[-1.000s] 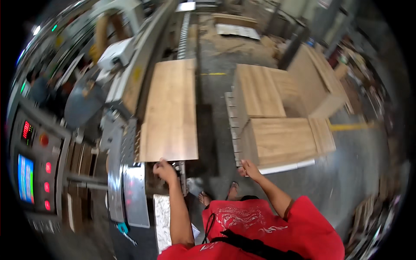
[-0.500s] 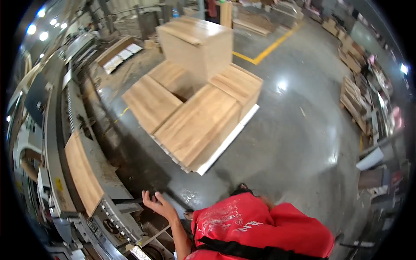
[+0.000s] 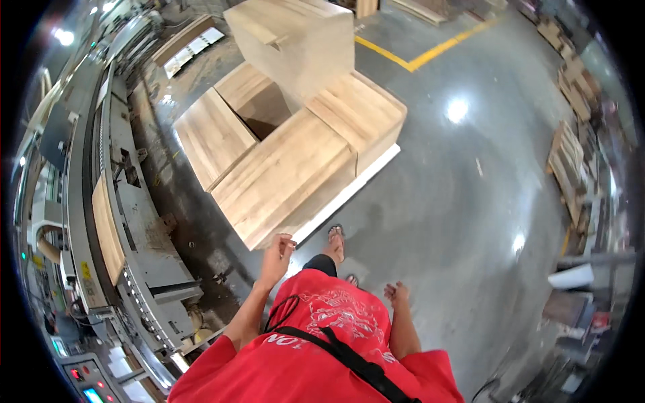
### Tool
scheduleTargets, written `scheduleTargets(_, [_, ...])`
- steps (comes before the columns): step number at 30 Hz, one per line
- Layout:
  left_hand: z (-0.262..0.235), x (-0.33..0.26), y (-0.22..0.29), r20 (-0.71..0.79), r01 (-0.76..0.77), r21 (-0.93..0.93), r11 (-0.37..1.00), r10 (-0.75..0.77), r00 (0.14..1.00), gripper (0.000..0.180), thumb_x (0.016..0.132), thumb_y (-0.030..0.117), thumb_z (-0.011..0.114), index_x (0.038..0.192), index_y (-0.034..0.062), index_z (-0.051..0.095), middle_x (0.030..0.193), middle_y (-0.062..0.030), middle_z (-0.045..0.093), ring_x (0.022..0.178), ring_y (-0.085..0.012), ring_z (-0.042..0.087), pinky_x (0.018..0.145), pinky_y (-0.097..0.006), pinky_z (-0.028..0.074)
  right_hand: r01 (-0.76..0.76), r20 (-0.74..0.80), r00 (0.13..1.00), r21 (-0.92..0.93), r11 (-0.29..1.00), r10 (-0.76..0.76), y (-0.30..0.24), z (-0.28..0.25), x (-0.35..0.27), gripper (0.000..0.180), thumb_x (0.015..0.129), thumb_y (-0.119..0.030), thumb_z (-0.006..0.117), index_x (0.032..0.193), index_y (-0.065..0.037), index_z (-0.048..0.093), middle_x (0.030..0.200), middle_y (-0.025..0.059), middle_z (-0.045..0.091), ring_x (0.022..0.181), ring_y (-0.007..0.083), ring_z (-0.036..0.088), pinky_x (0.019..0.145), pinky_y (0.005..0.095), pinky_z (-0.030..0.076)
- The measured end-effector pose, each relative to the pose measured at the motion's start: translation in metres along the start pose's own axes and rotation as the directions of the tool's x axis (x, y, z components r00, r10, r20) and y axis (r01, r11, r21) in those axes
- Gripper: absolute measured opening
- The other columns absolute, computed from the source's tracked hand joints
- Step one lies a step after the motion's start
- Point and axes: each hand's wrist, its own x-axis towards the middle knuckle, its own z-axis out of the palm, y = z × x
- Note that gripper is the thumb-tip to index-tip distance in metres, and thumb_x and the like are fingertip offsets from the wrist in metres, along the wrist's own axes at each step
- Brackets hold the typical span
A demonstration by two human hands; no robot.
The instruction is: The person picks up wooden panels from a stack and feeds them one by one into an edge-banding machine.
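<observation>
Your left hand point(image 3: 277, 258) is empty, fingers loosely spread and slightly curled, raised just short of the near corner of the nearest stack of wooden panels point(image 3: 285, 178); it does not touch the wood. Your right hand point(image 3: 396, 294) also holds nothing, fingers relaxed and apart, hanging by your hip on the far side of your body from that stack. The stack sits on a pale pallet board point(image 3: 349, 191) whose white edge shows along the side facing you, and your sandalled foot point(image 3: 335, 240) stands just beside that edge. These panels look stiff and flat, light tan with long straight grain and clean square edges, laid face to face in a neat block; I judge a single sheet will be rigid but fairly heavy and awkward because of its length, with smooth faces that could slide under a loose palm. The best hold, to my eye, is at the two long edges near the corner closest to you, thumbs on top and fingers under, lifting the top sheet clear before carrying it. Beyond this stack, further from you, stand more stacks of the same wood, one lower stack point(image 3: 211, 134) to its left and a taller block point(image 3: 295, 40) behind. To the left of the stack, across a strip of dusty floor, runs the long grey machine point(image 3: 144, 221) with one wooden panel point(image 3: 107, 228) lying on its bed
</observation>
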Motion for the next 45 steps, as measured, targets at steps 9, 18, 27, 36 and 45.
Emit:
scheduleTargets(9, [0.067, 0.205, -0.040, -0.025, 0.004, -0.075, 0.997, -0.006, 1.000, 0.021, 0.090, 0.011, 0.051, 0.107, 0.0003, 0.049, 0.089, -0.0154, 0.063, 0.081, -0.0241, 0.064, 0.070, -0.033, 0.050, -0.067, 0.030, 0.996, -0.357, 0.932, 0.083, -0.124, 0.082, 0.066, 0.041, 0.091, -0.027, 0.046, 0.124, -0.003, 0.036, 0.098, 0.0206, 0.060, 0.073, 0.0303, 0.060, 0.057, 0.0379, 0.050])
scheduleTargets(18, [0.014, 0.242, -0.139, -0.498, 0.599, -0.195, 0.777, -0.604, 0.622, 0.036, 0.086, 0.023, 0.056, 0.115, 0.0029, 0.049, 0.099, -0.0172, 0.065, 0.087, -0.0301, 0.064, 0.075, -0.039, 0.050, -0.089, 0.043, 0.984, -0.727, 0.680, 0.175, -0.350, 0.193, 0.137, 0.030, 0.090, -0.025, 0.047, 0.110, -0.003, 0.044, 0.092, 0.0178, 0.061, 0.068, 0.0249, 0.059, 0.050, 0.0333, 0.046])
scheduleTargets(27, [0.112, 0.159, -0.106, -0.626, 0.333, -0.733, 0.594, -0.780, 0.013, 0.026, 0.086, 0.017, 0.053, 0.106, 0.0001, 0.054, 0.085, -0.0077, 0.063, 0.070, -0.0134, 0.059, 0.058, -0.026, 0.046, 0.488, 0.497, 0.868, -0.855, 0.177, 0.009, -0.592, 0.468, 0.301, 0.016, 0.086, -0.019, 0.046, 0.077, -0.009, 0.054, 0.072, 0.0087, 0.058, 0.055, 0.0184, 0.053, 0.041, 0.0301, 0.038])
scheduleTargets(36, [0.103, 0.476, -0.062, -0.461, 0.238, -0.708, 0.665, -0.690, 0.557, 0.036, 0.094, 0.023, 0.050, 0.117, -0.0032, 0.053, 0.109, -0.0117, 0.060, 0.105, -0.0189, 0.056, 0.095, -0.031, 0.042, 0.818, 0.786, 0.570, -0.515, 0.256, -0.241, -0.607, 0.804, 0.372, 0.050, 0.080, -0.014, 0.063, 0.126, -0.008, 0.044, 0.112, 0.0056, 0.055, 0.104, 0.0190, 0.050, 0.094, 0.0332, 0.038])
scheduleTargets(45, [0.061, 0.732, -0.136, -0.458, -0.110, -0.797, 0.594, -0.475, 0.752, 0.056, 0.098, 0.040, 0.029, 0.142, 0.0065, 0.025, 0.143, -0.0060, 0.033, 0.131, -0.0202, 0.031, 0.109, -0.031, 0.021, 0.907, 0.865, 0.368, -0.256, 0.333, -0.340, -0.562, 0.879, 0.387, 0.060, 0.073, 0.007, 0.052, 0.130, -0.008, 0.038, 0.119, 0.0056, 0.050, 0.101, 0.0170, 0.051, 0.085, 0.0308, 0.044])
